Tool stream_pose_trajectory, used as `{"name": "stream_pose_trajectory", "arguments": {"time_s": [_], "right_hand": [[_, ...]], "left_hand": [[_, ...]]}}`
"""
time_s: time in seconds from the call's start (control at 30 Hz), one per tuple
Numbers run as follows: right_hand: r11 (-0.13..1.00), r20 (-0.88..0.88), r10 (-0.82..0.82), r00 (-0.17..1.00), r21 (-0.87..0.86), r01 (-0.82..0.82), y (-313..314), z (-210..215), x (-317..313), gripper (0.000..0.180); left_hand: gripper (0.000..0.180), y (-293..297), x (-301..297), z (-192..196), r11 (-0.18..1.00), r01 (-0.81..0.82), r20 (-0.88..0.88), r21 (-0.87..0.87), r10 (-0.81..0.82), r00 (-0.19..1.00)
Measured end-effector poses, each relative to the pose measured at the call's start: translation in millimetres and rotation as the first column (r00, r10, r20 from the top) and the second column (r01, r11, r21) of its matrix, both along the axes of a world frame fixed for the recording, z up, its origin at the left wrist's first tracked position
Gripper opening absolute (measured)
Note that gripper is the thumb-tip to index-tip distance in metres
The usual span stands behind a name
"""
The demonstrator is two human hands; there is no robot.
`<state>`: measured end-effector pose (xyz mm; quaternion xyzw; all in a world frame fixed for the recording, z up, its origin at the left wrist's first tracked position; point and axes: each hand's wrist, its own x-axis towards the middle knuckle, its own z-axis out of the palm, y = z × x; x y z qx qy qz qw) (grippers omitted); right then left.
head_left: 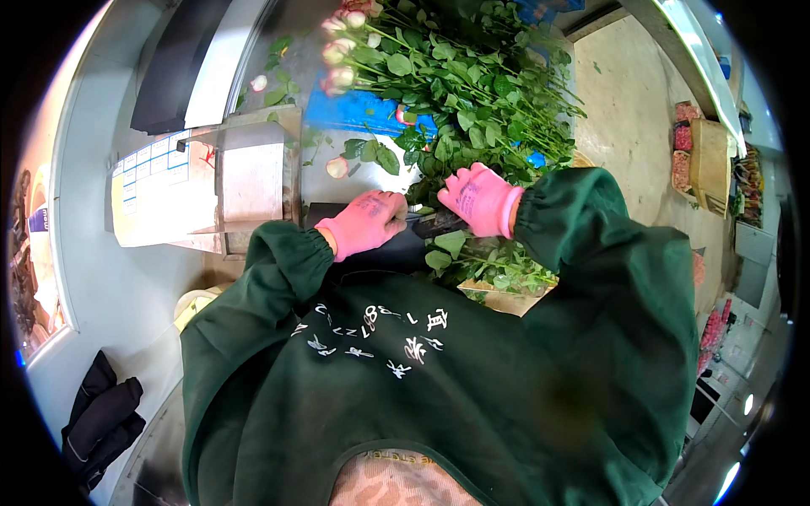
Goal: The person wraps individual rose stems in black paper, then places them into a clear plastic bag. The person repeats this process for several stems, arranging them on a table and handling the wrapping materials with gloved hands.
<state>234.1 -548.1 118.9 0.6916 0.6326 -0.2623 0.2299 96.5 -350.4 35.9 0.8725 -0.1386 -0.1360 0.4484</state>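
Both my hands wear pink gloves and meet over the near edge of the worktop. My left hand (pixel 364 224) is closed, knuckles up, above a dark panel (pixel 396 250); whatever its fingers hold is hidden. Close beside it, my right hand (pixel 479 201) is curled at the edge of the leaves, and its grip is also hidden. Beyond them lies a large heap of leafy rose stems (pixel 481 93), with pale pink-white rose heads (pixel 339 63) pointing left. One loose rose head (pixel 337 168) rests on the worktop above my left hand.
Blue plastic (pixel 346 111) lies under the roses. On the left stands a clear-sided box (pixel 249 181) with a sheet of paper. Cut leaves (pixel 498 263) have gathered below my right hand. At far right, a cardboard box (pixel 709 164) stands beside bundled pink flowers (pixel 682 143).
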Motion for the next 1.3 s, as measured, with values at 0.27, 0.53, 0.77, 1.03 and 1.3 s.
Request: {"name": "stream_pose_trajectory", "arguments": {"time_s": [0.27, 0.53, 0.77, 1.03, 1.3], "right_hand": [[0.914, -0.031, -0.371, 0.928, -0.187, 0.359, -3, -41, 31, 0.044], [0.363, -0.252, -0.913, 0.320, -0.146, 0.920, -55, -36, 46, 0.054], [0.312, -0.416, -0.909, 0.001, -0.680, 0.663, -88, -38, -87, 0.045], [0.354, -0.435, -0.899, 0.043, -0.667, 0.656, -63, -94, -82, 0.042], [0.410, -0.471, -0.880, 0.050, -0.704, 0.580, -79, -91, -102, 0.037]], "left_hand": [[0.025, -8, -15, 33, 0.981, -0.071, 0.229, 0.178, 0.029, 0.973], [0.061, -27, -93, -66, 0.622, -0.685, -0.773, -0.379, 0.194, 0.604], [0.065, -95, -50, -106, 0.006, -0.979, -0.978, -0.205, 0.029, 0.205], [0.027, -89, -43, -81, 0.097, -0.982, -0.906, -0.160, 0.380, 0.185], [0.038, -92, -69, -101, -0.092, -0.959, -0.908, -0.268, 0.357, 0.220]]}}
